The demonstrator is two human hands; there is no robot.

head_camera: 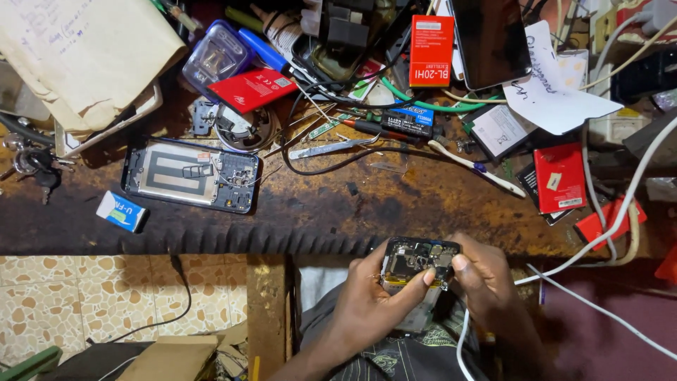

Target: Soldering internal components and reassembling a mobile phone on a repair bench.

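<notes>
Head view: opened phone [417, 262] in both hands.

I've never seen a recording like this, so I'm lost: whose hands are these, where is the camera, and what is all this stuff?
The single picture comes from a camera worn on a person's head, looking down. The left hand and right hand are that person's own; together they hold an opened phone over the lap, its inner parts showing. Beyond lies a worn, dark workbench. On it are another opened phone, tweezers, red battery packs, a phone with a dark screen, keys, white cables and papers.
</notes>
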